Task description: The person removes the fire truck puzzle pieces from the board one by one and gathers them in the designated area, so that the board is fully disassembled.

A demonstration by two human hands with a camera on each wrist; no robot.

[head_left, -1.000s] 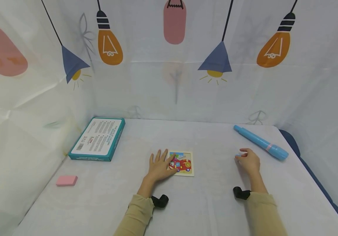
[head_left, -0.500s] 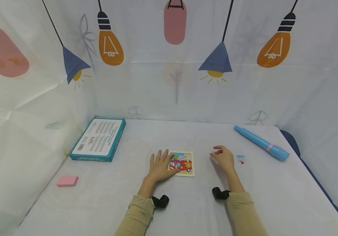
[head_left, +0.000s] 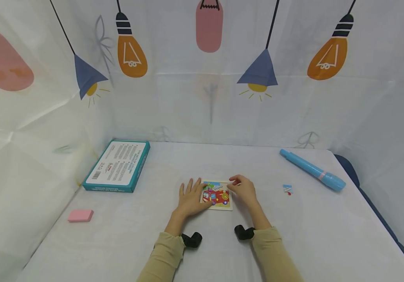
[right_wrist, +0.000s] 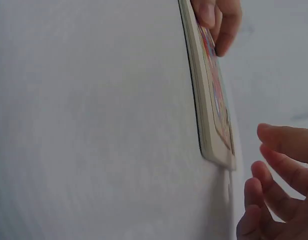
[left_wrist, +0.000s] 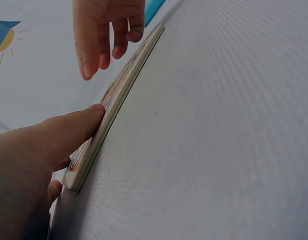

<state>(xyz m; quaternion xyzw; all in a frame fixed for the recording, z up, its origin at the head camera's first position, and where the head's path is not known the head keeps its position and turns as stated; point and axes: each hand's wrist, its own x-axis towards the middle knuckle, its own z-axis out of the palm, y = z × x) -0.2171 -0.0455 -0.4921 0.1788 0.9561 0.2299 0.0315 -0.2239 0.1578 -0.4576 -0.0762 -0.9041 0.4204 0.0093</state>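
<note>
A small square picture puzzle (head_left: 217, 197) with a red vehicle on it lies flat on the white table. My left hand (head_left: 190, 199) rests on its left side with fingers spread; in the left wrist view, the thumb (left_wrist: 76, 125) touches the puzzle's face. Just over the puzzle's upper right corner hovers my right hand (head_left: 244, 191), its fingers loosely bent. The right wrist view shows a gap between those fingertips (right_wrist: 268, 134) and the puzzle board (right_wrist: 208, 120), with nothing held. Farther right lies a small blue puzzle piece (head_left: 288, 189) with white and red marks.
A teal-edged box (head_left: 115, 164) with a white printed face lies at the back left. Nearer on that side is a pink block (head_left: 80, 216). At the back right lies a light blue tube-shaped pen (head_left: 312, 170). A patterned cloth (head_left: 181, 102) hangs behind the table.
My right hand has come left from the small blue piece to the puzzle's right edge, leaving that piece on the table. The left hand has stayed on the puzzle.
</note>
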